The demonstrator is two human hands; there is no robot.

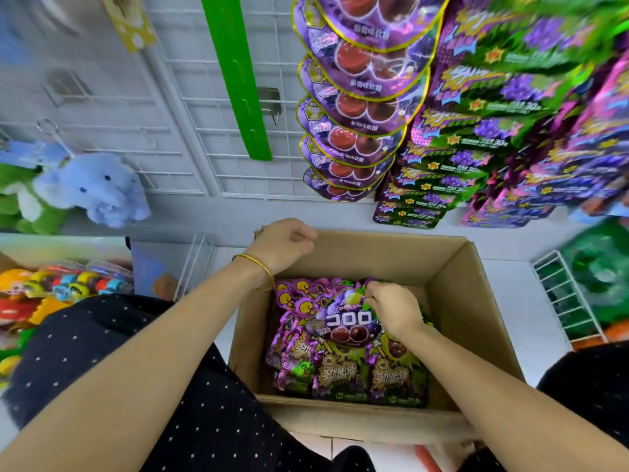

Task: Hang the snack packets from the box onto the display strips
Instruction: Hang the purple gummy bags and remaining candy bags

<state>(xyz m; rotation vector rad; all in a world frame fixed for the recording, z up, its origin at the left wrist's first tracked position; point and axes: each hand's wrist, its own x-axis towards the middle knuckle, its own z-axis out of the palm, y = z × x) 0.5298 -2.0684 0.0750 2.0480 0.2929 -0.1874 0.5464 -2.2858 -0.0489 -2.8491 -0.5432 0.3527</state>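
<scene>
My right hand pinches the grape gummy packet by its edge; grip may slip. Left hand curled, empty.

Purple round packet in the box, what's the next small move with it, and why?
Probably lift the purple packet straight up out of the box: the right hand pinches its top edge, it lies on top of the other packets, and the green strip above hangs bare.
</scene>
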